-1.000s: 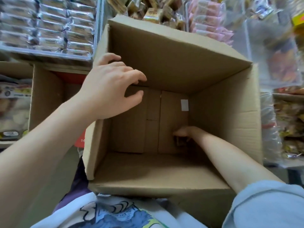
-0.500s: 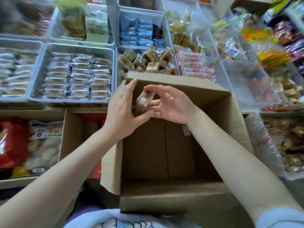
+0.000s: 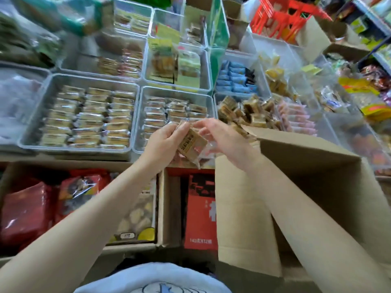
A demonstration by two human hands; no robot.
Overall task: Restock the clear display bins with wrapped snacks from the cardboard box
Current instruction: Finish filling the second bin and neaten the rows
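Note:
Both hands hold wrapped brown snacks (image 3: 191,144) in clear film, raised above the front edge of the clear bins. My left hand (image 3: 163,144) grips them from the left, its fingers curled round the stack. My right hand (image 3: 224,140) pinches the wrappers from the right. The cardboard box (image 3: 317,172) stands at the lower right under my right forearm; its inside is hidden. Right behind the hands a clear bin (image 3: 139,115) holds rows of pale wrapped bars. Just right of it another clear bin (image 3: 243,111) is heaped with similar brown snacks.
A wide clear bin (image 3: 33,123) of pale bars lies at left. Further bins behind hold green, blue and pink packets. Open cartons at lower left hold red bags (image 3: 25,210) and a red box (image 3: 200,210). A red crate (image 3: 281,20) stands at the back right.
My right hand came up out of the cardboard box with the snacks and met my left hand. Both hands have since moved up over the bins' front edge, and the view shifted left.

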